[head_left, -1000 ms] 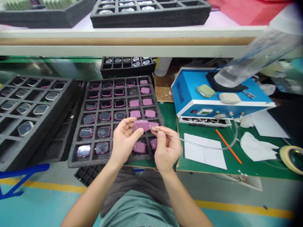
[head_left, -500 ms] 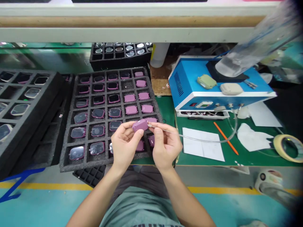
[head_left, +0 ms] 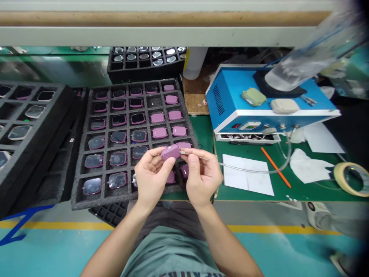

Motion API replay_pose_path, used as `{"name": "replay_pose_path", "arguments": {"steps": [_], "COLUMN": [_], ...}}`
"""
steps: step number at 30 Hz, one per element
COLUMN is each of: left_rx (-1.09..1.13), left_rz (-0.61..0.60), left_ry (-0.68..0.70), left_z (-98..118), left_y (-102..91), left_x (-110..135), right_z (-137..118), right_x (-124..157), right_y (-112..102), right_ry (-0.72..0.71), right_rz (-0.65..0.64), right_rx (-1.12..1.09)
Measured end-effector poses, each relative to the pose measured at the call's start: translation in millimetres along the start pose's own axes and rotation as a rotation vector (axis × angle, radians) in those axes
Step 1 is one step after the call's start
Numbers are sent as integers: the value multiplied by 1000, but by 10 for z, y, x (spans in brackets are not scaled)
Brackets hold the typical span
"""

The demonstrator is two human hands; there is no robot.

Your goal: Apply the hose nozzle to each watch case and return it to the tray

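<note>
Stretching away to the right, a green work surface (head_left: 201,127) bears a dark foam tray (head_left: 106,200) at its front edge, left of the person's middle, with purple cases in most compartments. Next in size, a blue machine (head_left: 230,102) stands toward the back edge, right of the tray. A sheet of white paper (head_left: 245,181) lies near the front edge, between the tray and a roll of tape (head_left: 341,179) at the front right. The two hands are near each other but apart above the tray's front right corner: the left hand (head_left: 151,177) is clamped on a purple case (head_left: 171,152), thumb on its near side, and the right hand (head_left: 203,179) pinches a clear tube (head_left: 245,170) that bends round to the machine's front. An orange stick (head_left: 276,167) slants just beyond the paper's right edge, crossed by the tube. Smallest is the tube's pale tip (head_left: 182,152), at the right end of the held case; whether it touches or goes in, I cannot tell.
</note>
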State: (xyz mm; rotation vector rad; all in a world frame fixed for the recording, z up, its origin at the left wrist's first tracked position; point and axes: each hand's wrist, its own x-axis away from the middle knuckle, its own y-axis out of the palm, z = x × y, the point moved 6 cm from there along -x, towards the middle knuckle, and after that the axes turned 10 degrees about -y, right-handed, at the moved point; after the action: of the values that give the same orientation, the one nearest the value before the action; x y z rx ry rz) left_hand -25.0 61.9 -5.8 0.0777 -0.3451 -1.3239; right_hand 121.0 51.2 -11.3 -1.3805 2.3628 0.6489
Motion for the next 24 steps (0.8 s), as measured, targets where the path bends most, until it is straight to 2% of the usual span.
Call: {"name": "replay_pose_path", "arguments": {"steps": [8,24], "left_rx": [-18,-70], "left_rz": [21,-12], "left_ry": [30,70], "left_z": [28,62], "left_y": [2,12], "left_x": [21,19], "right_z": [4,27], "right_x": [4,-16], "right_y": [-2,28], "right_ry": [-4,9], "right_rz": [-9,-14], "right_rx": [0,-37]}}
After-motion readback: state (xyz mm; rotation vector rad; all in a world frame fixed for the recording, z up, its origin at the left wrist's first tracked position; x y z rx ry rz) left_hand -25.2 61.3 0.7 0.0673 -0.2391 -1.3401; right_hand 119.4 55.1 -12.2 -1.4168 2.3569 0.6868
